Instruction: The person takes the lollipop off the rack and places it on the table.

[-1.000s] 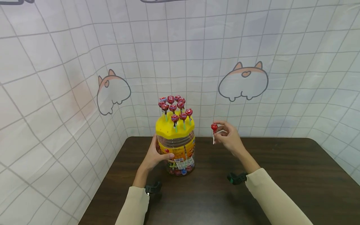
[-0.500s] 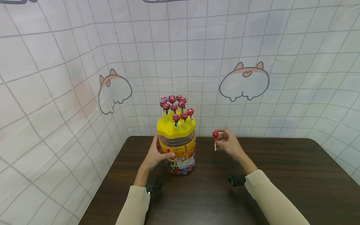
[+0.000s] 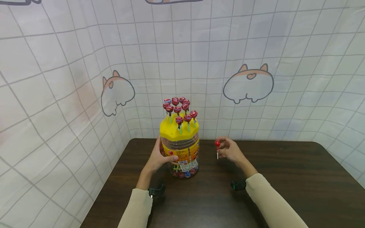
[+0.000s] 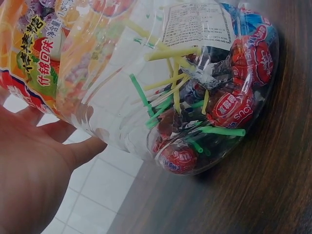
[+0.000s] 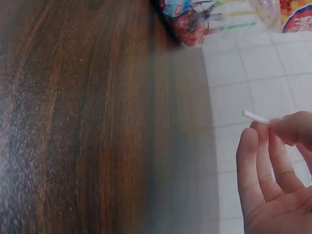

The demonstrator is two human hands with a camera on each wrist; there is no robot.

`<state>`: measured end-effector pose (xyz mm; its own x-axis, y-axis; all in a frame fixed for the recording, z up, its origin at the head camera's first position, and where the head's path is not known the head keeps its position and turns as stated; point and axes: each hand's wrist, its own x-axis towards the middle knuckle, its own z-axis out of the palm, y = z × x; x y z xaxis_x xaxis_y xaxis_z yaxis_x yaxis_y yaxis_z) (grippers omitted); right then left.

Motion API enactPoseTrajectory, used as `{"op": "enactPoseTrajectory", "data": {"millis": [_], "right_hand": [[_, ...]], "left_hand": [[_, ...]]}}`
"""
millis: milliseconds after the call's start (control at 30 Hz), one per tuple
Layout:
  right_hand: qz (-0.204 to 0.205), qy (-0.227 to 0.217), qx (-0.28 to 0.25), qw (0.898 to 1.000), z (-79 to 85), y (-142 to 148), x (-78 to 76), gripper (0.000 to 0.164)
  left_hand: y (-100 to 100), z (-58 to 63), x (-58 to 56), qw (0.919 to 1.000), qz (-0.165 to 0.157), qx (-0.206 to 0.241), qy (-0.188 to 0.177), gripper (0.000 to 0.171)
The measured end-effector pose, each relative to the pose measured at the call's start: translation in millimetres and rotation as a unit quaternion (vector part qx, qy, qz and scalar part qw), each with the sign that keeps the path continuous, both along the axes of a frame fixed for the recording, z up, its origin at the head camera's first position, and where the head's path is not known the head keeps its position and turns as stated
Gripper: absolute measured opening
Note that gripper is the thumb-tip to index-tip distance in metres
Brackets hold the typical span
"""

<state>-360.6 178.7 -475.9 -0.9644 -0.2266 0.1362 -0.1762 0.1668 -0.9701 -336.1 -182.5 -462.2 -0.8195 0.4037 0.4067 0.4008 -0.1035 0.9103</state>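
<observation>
A clear plastic jar (image 3: 183, 153) with a yellow and orange label stands upright on the table. Its yellow lid (image 3: 175, 131) has several red-wrapped lollipops (image 3: 179, 120) sticking up from the top. My left hand (image 3: 156, 155) grips the jar's left side, thumb across the front. Through the jar's clear bottom, the left wrist view shows more lollipops (image 4: 231, 107) with green and yellow sticks. Right of the jar and apart from it, my right hand (image 3: 230, 151) pinches a red lollipop (image 3: 217, 143), head up. Its white stick (image 5: 255, 117) pokes out below the fingers in the right wrist view.
The dark wood table (image 3: 279, 177) reaches back to a white grid-patterned cloth (image 3: 182, 57) with cartoon animal drawings. The same cloth hangs along the left side. A dark strap (image 3: 156, 190) is on the left wrist, another (image 3: 238, 185) on the right.
My right hand has come down toward the table with the red lollipop still pinched. The left hand and jar stay in place, apart from a slight shift of the head view.
</observation>
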Motion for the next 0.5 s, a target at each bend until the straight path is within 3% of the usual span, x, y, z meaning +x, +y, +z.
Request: {"op": "enactPoseTrajectory", "data": {"millis": [500], "right_hand": [[-0.020,-0.027,0.057,0.998,-19.9,-7.4,-8.5,0.053]], "left_hand": [[0.4,0.5,0.8,1.0000,0.007,-0.003,-0.001,0.098]]}}
